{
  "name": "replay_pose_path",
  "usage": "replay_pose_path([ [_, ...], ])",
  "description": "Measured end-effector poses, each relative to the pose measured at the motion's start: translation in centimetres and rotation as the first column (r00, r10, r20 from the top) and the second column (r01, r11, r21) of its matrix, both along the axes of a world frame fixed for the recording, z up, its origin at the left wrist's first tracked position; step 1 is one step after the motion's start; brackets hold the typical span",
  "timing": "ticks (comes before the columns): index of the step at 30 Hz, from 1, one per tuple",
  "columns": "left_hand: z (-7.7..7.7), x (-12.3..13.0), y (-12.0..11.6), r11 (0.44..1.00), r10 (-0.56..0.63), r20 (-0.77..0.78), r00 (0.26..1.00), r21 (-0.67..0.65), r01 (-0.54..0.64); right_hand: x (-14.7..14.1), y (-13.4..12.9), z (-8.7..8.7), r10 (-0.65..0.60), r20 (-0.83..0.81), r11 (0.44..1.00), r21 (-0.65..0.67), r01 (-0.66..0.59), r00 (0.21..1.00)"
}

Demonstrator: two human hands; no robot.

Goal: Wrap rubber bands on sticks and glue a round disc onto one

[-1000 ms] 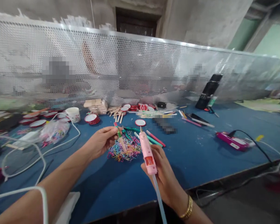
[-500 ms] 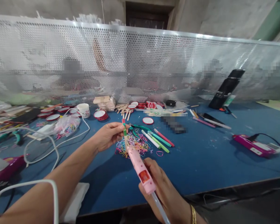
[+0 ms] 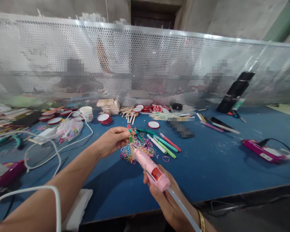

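Between the thumb and fingers of my left hand (image 3: 116,139) is a craft stick (image 3: 130,139), coloured red and green at its upper end and bare wood lower down. My right hand (image 3: 166,196) is wrapped round a pink glue gun (image 3: 148,164), with a clear glue stick (image 3: 183,209) sticking out of its back. The gun's nozzle is at the stick's lower part; whether it touches I cannot tell. Beneath them lies a pile of coloured rubber bands (image 3: 147,149). Green-handled pliers (image 3: 147,131) rest just behind the pile, partly hidden by my left hand.
Felt pens (image 3: 168,143) lie right of the pile. Behind are red-rimmed lids (image 3: 153,124), wooden sticks (image 3: 129,113) and a paper cup (image 3: 86,113). A white cable (image 3: 58,206) loops over the left side. A perforated metal screen (image 3: 154,64) closes off the back. A purple device (image 3: 263,150) sits right.
The glue gun has swung so its back end points further right, and its nozzle has shifted slightly up and right. My left hand stays nearly in place with the craft stick.
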State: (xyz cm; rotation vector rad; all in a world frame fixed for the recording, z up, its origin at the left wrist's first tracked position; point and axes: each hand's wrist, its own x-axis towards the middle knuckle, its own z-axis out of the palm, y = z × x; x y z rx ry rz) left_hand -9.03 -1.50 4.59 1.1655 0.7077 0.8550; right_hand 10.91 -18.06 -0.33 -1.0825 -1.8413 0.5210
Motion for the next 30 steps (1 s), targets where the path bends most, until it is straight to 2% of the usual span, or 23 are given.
replay_pose_path([
  [9,0.02,0.06,-0.15,1.000,-0.001,-0.003,1.000,-0.020,0.001,0.01,0.13,-0.79,-0.036,-0.003,0.998,0.049,0.036,0.999],
  [30,0.14,0.20,-0.21,1.000,-0.011,0.039,0.999,-0.026,0.012,-0.20,0.21,-0.74,-0.047,-0.008,0.994,0.099,0.047,0.999],
])
